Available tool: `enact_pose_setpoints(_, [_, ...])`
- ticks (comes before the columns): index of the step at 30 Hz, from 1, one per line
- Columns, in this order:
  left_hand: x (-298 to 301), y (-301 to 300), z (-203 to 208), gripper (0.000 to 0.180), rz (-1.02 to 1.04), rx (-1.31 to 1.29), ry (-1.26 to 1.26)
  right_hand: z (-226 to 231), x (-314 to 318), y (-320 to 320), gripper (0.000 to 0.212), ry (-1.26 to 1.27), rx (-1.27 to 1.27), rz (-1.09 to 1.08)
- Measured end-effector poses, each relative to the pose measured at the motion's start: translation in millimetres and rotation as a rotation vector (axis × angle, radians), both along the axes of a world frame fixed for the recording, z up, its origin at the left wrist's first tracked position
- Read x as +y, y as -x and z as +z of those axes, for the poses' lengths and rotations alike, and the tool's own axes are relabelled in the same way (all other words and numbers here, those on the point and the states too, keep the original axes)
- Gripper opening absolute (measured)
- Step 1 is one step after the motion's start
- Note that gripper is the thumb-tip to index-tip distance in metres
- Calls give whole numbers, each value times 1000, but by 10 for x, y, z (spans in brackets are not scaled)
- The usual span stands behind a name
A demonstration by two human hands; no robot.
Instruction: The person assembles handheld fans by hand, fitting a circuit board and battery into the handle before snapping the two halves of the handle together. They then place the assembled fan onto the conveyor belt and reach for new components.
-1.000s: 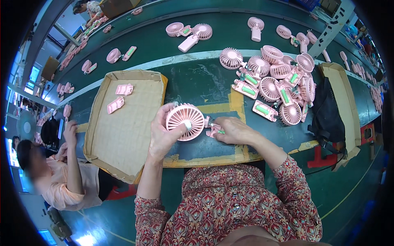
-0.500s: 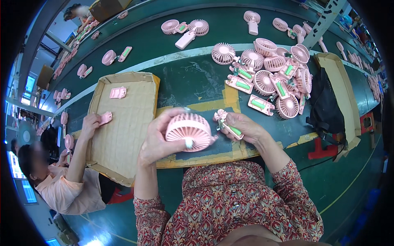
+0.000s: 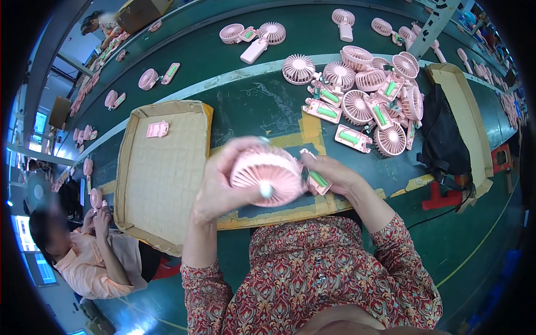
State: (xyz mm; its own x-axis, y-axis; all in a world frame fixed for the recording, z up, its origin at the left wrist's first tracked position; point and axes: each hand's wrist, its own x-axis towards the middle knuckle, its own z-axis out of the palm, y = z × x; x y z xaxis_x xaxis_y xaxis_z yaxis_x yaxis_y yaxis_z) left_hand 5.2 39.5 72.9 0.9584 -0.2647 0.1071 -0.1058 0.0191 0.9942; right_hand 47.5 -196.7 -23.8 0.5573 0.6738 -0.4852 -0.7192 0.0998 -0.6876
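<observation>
My left hand (image 3: 216,187) is closed around a round pink fan head (image 3: 279,192), thumb across its slatted face; it is a little blurred. Between the thumb and fingers of my right hand (image 3: 340,176) is an open pink handle half (image 3: 321,187) with a green battery in it. The handle's upper end meets the right side of the fan head, but I cannot tell whether they are joined. Both pieces are over the front edge of the table.
A pile of pink fans (image 3: 357,106) with open handles lies at the back right. To the left, a shallow cardboard tray (image 3: 167,184) holds one pink cover (image 3: 157,129). A black bag (image 3: 444,134) lies at right. A co-worker (image 3: 95,251) sits at left; more fans lie on the green belt (image 3: 201,61).
The fan head and handle half have come together, with the fan head turned slightly. The co-worker's hand has left the tray with a pink cover and moved to the fan at far left.
</observation>
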Motion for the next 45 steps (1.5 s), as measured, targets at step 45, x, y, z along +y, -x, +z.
enact_pose_setpoints(45, [-431,92,-464,33,226,-413,-605,-103,178,264,25,196,-307,-152])
